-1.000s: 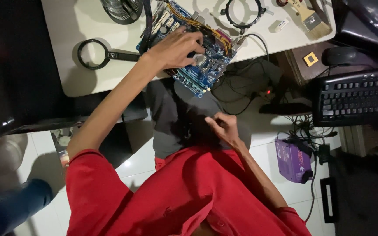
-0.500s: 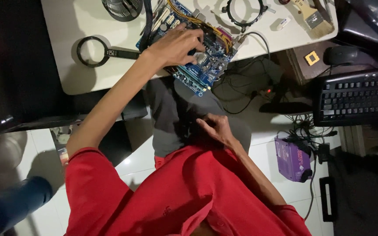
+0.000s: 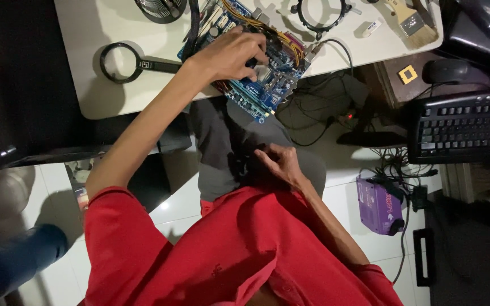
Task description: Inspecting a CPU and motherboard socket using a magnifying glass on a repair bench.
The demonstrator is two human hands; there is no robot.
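Resting on the blue motherboard [image 3: 259,79] at the white worktop's [image 3: 97,96] near edge, the left hand [image 3: 231,54] curled loosely, fingers pressing its components. The right hand [image 3: 279,161] lay half-closed on the grey-trousered lap [image 3: 222,153], holding nothing.

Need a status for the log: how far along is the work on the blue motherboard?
Done: the motherboard lies bare on the white table, and a black ring bracket sits loose beside it. In hand: the left hand rests on the board, fingers curled over its middle; the right hand is in the lap. Left: the magnifier and brush lie unused.
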